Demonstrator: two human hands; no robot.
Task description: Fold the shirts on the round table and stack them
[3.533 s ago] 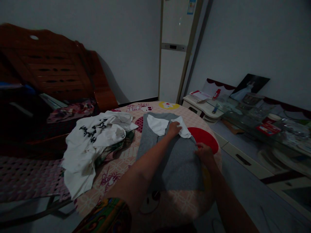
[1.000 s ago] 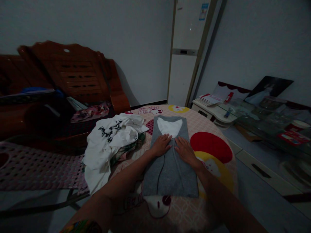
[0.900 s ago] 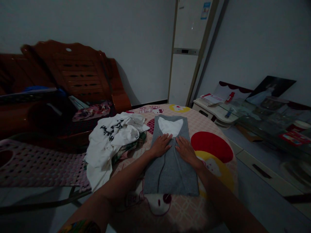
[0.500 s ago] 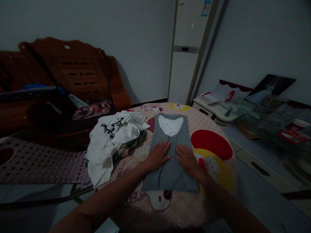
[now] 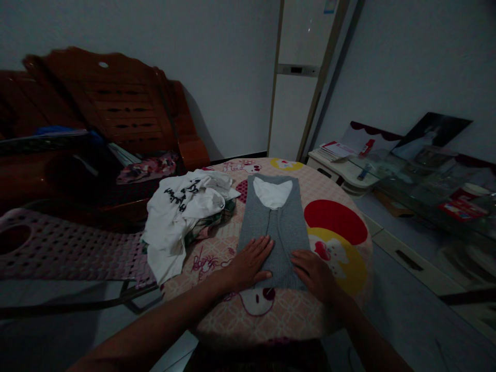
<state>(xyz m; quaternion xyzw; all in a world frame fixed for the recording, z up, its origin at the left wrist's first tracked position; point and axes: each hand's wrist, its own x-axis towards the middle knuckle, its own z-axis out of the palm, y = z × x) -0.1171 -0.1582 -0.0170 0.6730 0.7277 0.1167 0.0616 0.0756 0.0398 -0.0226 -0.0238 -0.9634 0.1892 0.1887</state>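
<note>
Head view: my left hand [image 5: 250, 261] and right hand [image 5: 313, 271] lie flat, gripping nothing, smoothing the grey vest [image 5: 277, 222] beneath; next, I'd pinch its hem.

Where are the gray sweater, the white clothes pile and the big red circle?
gray sweater [image 5: 284, 227]: head view, on its knit front, mid-body.
white clothes pile [image 5: 182, 206]: head view, on the top white shirt.
red circle [image 5: 335, 222]: head view, middle of the printed red patch.

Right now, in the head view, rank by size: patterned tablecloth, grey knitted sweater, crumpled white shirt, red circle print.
1. Round patterned tablecloth
2. Grey knitted sweater and crumpled white printed shirt, about alike
3. Red circle print
</note>
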